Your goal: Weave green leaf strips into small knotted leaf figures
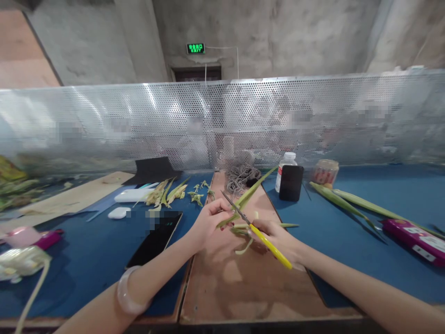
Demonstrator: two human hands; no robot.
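Observation:
My left hand (213,222) is closed in a pinch on a long green leaf (248,192), which slants up to the right over the wooden strip. In my right hand (276,239) are yellow-handled scissors (269,245), their dark blades pointing up-left across the leaf beside my left fingers. Whether the blades are slightly parted is hard to tell. Cut leaf pieces (244,248) show beneath and between my hands. Small folded leaf pieces (196,197) lie on the blue mat beyond my left hand, near a larger pile of leaf pieces (167,194).
A phone (156,239) lies left of centre. Grey cord (241,178) is heaped ahead, beside a white-capped bottle (288,160) and an upright black object (291,183). Long leaves (339,199), a jar (326,172) and a purple box (415,241) are right. A perforated metal screen (174,111) stands behind.

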